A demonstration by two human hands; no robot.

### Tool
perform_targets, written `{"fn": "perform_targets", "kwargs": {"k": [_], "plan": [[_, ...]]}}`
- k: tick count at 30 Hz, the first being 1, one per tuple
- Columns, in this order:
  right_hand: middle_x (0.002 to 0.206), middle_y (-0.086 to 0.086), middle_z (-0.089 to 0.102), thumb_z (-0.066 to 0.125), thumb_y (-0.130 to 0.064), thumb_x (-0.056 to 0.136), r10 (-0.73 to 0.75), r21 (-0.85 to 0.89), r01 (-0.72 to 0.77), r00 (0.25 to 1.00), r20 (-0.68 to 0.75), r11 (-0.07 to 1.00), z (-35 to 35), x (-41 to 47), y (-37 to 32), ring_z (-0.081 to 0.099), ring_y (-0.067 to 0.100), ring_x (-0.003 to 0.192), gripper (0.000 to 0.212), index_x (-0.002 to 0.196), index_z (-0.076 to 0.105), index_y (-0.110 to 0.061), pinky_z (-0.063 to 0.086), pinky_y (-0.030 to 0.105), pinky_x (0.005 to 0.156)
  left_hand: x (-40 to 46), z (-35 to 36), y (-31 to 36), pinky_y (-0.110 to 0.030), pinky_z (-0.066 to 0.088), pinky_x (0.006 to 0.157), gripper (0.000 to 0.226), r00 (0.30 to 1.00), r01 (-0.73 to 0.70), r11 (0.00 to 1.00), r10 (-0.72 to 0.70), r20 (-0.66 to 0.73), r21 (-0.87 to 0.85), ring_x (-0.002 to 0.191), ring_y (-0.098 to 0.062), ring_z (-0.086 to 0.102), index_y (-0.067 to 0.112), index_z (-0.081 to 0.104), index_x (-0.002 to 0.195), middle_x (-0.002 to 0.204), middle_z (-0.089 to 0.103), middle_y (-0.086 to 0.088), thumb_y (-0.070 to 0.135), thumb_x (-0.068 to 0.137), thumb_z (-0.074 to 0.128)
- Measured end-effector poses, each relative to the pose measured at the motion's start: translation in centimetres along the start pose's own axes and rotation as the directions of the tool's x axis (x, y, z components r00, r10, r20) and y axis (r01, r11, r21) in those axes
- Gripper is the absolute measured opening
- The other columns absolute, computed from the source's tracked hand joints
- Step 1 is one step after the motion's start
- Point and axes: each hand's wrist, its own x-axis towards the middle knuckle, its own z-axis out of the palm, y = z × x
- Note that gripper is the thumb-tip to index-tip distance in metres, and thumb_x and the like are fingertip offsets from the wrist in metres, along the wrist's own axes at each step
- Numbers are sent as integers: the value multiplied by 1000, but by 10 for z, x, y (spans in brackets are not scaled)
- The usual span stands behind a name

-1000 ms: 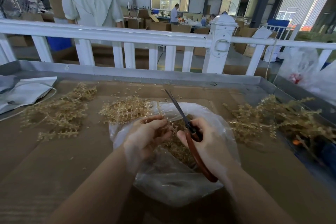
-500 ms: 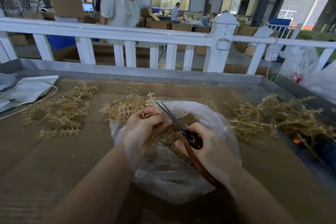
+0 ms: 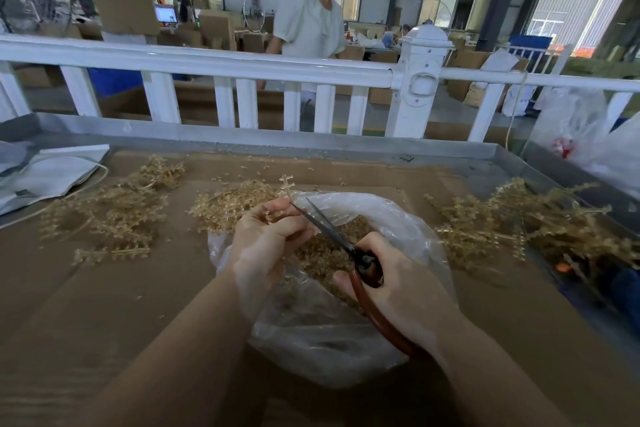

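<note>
My left hand [image 3: 266, 239] pinches a pale yellow plastic sprig [image 3: 287, 185] whose tip sticks up above my fingers. My right hand [image 3: 398, 284] grips red-handled scissors [image 3: 360, 260]; their dark blades are slightly parted and point up-left at the sprig beside my left fingers. Both hands hover over a clear plastic bag [image 3: 329, 333] lying open on the cardboard-covered table [image 3: 104, 305], with small cut yellow pieces [image 3: 322, 253] inside it.
Piles of yellow sprigs lie at left [image 3: 110, 211], behind the bag [image 3: 232, 201] and at right [image 3: 526, 222]. A grey pouch with a cord [image 3: 45, 173] lies far left. A metal table rim [image 3: 277, 139] and white fence [image 3: 242, 69] stand beyond; a person [image 3: 311, 24] stands behind the fence.
My left hand has raised the sprig, and the scissors have swung left to meet it. The person behind the fence has walked to the right.
</note>
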Motion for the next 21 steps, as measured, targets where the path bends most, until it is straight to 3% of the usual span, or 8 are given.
{"fn": "perform_targets", "kwargs": {"k": [5,10,17,21], "plan": [[78,-14,53,58,-60,82,6,2,-6,1000,20,1000,0,1,-2,52,-2,73,28,88,43,-37,34,13,60,-5,2,-1,-22,55,53,28,1000,-2,1000,2,31,21,62,-17,70,5,59,88,64,70,-6,-20,76,60],[72,-15,53,58,-59,83,22,18,-23,999,31,1000,-1,0,-3,53,-8,71,27,84,42,-38,39,10,57,-9,4,-3,-23,55,54,27,998,12,1000,-13,64,16,65,-19,71,7,58,80,68,72,-8,-19,74,63],[71,-9,57,60,-56,83,63,90,-65,998,26,994,1,-3,-2,53,-7,76,28,84,47,-31,40,6,66,-8,5,-7,-25,55,52,25,994,103,992,-100,39,-74,60,-17,70,8,58,84,67,71,-9,-14,75,63],[73,-13,58,58,-61,81,81,61,-84,996,49,995,-1,-4,-2,55,-7,72,29,85,46,-34,40,10,57,-9,6,-9,-22,54,48,21,994,110,993,-108,32,-52,55,-15,68,11,58,82,63,70,-6,-9,78,63]]}}
